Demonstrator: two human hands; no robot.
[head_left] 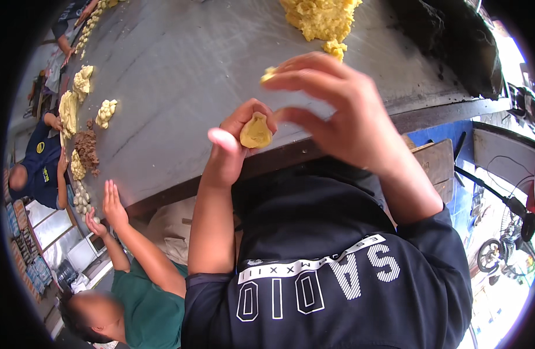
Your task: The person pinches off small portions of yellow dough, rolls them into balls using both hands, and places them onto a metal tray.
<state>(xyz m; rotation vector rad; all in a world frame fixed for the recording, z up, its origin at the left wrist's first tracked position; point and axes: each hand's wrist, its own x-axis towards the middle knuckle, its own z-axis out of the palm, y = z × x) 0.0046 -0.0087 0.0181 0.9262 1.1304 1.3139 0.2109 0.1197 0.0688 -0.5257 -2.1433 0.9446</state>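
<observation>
My left hand (232,145) is cupped round a small, hollowed piece of yellow dough (256,131) above the table's near edge, its thumb sticking out to the left. My right hand (343,116), slightly blurred, is raised beside it, with a small bit of yellow dough (267,74) between its forefingers and the thumb held lower, near the hollowed piece. A large yellow mound (317,17) lies on the grey tabletop (174,70) beyond my hands.
Along the left are pale dough lumps (68,113), a brown mass (87,148) and small pale balls (81,198). A person in green (145,296) works beside me, another in navy (38,163) farther left. Dark sheeting (453,46) covers the table's right; a motorbike (494,253) stands beyond.
</observation>
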